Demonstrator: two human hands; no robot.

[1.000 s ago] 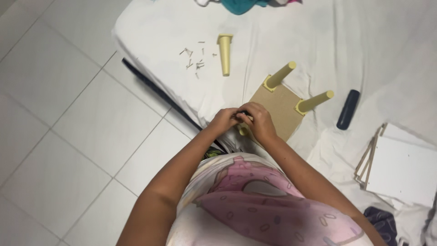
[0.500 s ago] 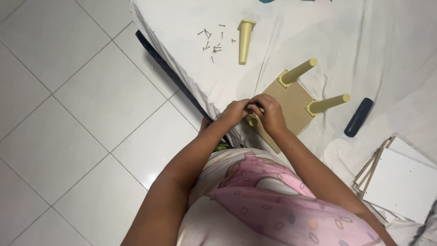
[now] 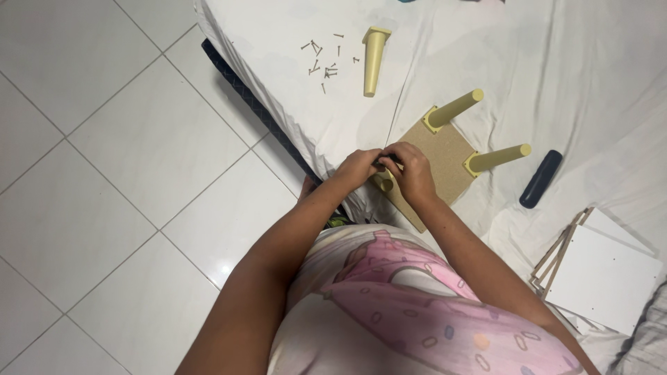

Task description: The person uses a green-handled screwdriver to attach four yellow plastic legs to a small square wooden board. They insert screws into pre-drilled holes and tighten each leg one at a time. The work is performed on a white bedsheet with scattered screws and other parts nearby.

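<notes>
Person: seen from above, in a pale shirt with a pink printed pattern point(image 3: 410, 292), standing at the near edge of a bed covered by a white sheet point(image 3: 590, 83).
Floor: white tiles point(image 3: 104, 180) to the left of the bed.
White panels: a stack of flat boards point(image 3: 604, 271) lies near right on the sheet.
Left hand: the left hand point(image 3: 358, 169) is curled, fingers closed narrow on a small dark item at the board's near corner; the item itself is too hidden to tell.
Right hand: the right hand point(image 3: 415, 173) is bent over the same spot, touching the left hand, fingers folded around a yellow leg point(image 3: 386, 185) that shows only partly beneath it.
Board: a square chipboard panel point(image 3: 445, 156) lies flat on the sheet, just beyond the hands, its near corner under them.
Fitted legs: two yellow tapered legs point(image 3: 455, 110) and point(image 3: 499, 158) stand up from the board's far and right corners.
Dark tool: a dark blue oblong object point(image 3: 541, 179) lies right of the board, apart from it.
Loose leg: another yellow leg point(image 3: 373, 61) lies on its side farther off.
Screws: a scatter of small screws point(image 3: 324, 61) lies just left of the loose leg.
</notes>
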